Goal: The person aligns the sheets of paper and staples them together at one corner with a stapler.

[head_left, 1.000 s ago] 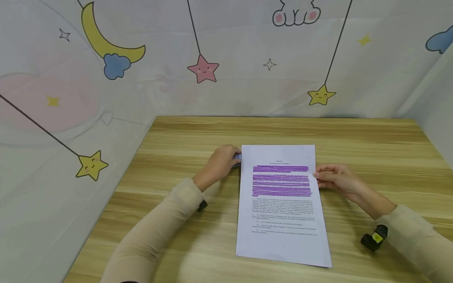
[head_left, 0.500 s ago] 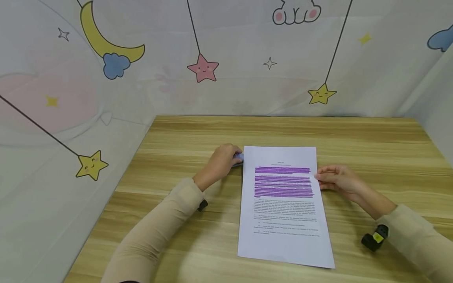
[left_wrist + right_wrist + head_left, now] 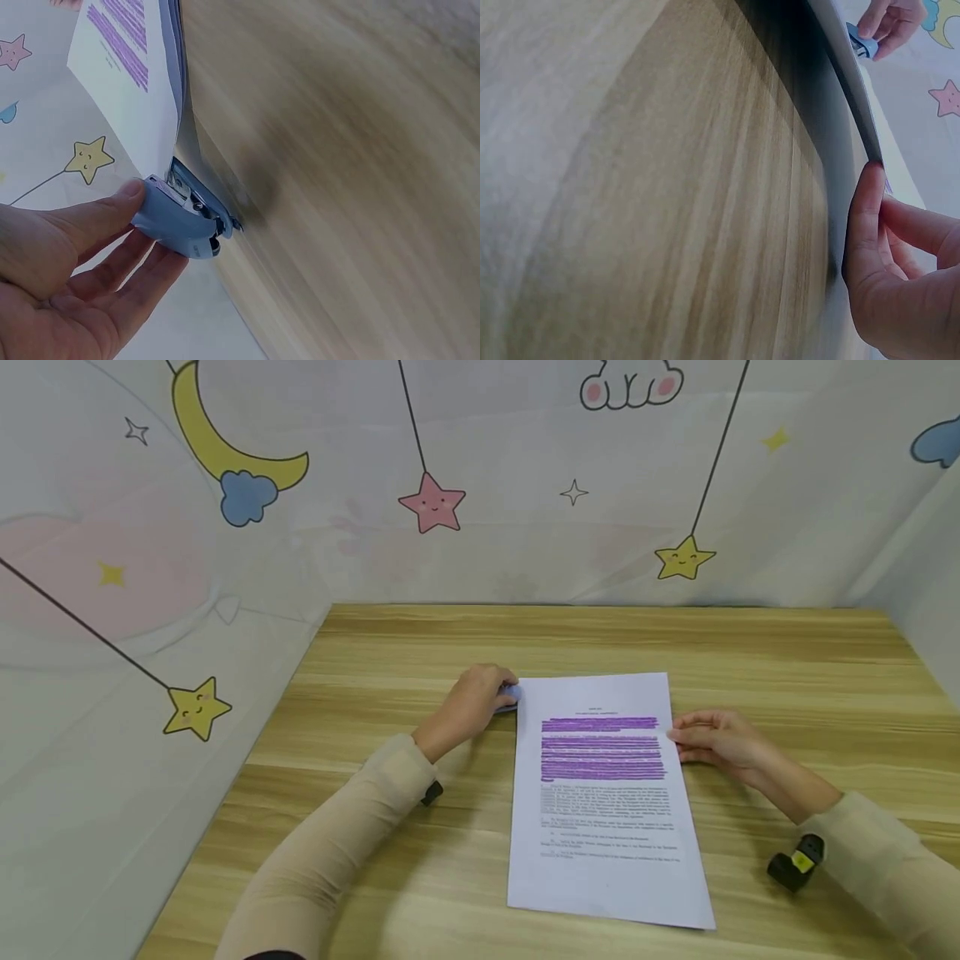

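Observation:
My left hand (image 3: 474, 697) grips a small blue stapler (image 3: 176, 217) at the upper left corner of a printed document (image 3: 600, 827). In the left wrist view the paper's corner sits between the stapler's jaws, thumb on one side and fingers beneath. Purple highlighter lines (image 3: 603, 760) cover the upper paragraphs of the page. Along the right edge, my right hand (image 3: 720, 743) pinches the sheets between thumb and fingers. From the right wrist view, that edge is raised above the table, with a dark shadow below it.
The wood-grain table (image 3: 390, 643) lies under the document and both forearms. Behind it and to the left hangs a pale cloth (image 3: 510, 552) printed with stars, a moon and clouds. A black wrist camera (image 3: 797, 862) is strapped at the right sleeve.
The document has shifted slightly to the right, and its upper left corner has dipped a little at the stapler. Both hands keep their hold and have barely moved.

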`<state>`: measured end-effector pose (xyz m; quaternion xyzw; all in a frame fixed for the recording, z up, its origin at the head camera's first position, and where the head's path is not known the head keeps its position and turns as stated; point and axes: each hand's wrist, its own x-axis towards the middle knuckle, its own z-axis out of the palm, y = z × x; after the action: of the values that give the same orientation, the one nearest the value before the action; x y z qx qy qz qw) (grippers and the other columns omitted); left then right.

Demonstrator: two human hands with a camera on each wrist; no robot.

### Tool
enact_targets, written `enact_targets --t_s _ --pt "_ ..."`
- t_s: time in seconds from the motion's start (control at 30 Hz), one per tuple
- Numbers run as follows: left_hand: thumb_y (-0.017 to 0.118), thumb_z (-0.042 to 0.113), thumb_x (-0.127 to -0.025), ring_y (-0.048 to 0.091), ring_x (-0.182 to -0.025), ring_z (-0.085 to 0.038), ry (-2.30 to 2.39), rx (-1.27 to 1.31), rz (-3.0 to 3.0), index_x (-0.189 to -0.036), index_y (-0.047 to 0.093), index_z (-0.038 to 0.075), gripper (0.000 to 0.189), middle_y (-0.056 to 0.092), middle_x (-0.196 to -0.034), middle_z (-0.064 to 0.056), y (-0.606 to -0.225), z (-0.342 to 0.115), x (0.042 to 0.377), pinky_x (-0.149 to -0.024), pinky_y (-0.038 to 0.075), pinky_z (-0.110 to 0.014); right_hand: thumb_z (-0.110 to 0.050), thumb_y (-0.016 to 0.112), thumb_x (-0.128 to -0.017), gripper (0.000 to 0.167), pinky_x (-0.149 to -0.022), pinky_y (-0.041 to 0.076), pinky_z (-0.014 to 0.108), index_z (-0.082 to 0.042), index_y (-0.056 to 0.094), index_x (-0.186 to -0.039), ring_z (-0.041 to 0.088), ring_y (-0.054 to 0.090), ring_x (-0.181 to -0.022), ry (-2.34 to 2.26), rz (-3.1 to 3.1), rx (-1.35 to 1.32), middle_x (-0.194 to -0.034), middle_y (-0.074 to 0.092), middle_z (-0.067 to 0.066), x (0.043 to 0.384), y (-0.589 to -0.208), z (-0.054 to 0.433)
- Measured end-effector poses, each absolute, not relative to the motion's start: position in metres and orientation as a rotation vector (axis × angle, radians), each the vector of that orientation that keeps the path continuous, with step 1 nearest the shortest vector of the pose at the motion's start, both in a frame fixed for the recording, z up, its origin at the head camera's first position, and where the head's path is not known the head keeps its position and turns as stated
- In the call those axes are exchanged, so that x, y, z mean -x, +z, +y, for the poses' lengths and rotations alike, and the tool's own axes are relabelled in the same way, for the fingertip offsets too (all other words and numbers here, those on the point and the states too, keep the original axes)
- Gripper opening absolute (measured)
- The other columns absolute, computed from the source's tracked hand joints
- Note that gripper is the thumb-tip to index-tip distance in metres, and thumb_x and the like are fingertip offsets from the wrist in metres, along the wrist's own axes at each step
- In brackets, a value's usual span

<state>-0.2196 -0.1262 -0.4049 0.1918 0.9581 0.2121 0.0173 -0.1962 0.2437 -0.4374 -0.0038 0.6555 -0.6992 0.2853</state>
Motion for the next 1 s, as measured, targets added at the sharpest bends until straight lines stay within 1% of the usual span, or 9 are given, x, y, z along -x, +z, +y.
enact_targets --t_s 0.3,0.63,1.0 --pt "0.070 0.013 -0.094 0.063 -0.114 -0.024 0.647 -0.570 2.949 -0.117 0.072 0.001 0.026 0.068 -0.120 -0.011 -0.404 -0.120 0.222 -0.097 0.051 -0.034 0.005 0.060 -0.096 0.012 -0.071 0.060 0.028 -0.001 0.069 -0.092 0.014 0.068 -0.075 -1.860 1.761 -0.011 -0.088 0.070 0.008 0.197 -0.435 0.242" --pt "0.070 0.011 -0.093 0.064 -0.112 -0.023 0.614 -0.591 2.962 -0.118 0.072 0.003 0.026 0.069 -0.120 -0.011 -0.408 -0.117 0.226 -0.093 0.054 -0.033 0.003 0.062 -0.096 0.009 -0.070 0.060 0.028 0.000 0.070 -0.092 0.014 0.067 -0.074 -1.833 1.795 -0.015 -0.087 0.070 0.007 0.197 -0.437 0.243" --pt "0.070 0.011 -0.093 0.065 -0.111 -0.022 0.605 -0.575 2.969 -0.117 0.073 0.003 0.025 0.070 -0.119 -0.010 -0.409 -0.115 0.229 -0.092 0.054 -0.033 0.003 0.061 -0.096 0.010 -0.071 0.060 0.027 -0.001 0.070 -0.092 0.013 0.068 -0.075 -1.848 1.783 -0.018 -0.088 0.071 0.006 0.197 -0.438 0.245"
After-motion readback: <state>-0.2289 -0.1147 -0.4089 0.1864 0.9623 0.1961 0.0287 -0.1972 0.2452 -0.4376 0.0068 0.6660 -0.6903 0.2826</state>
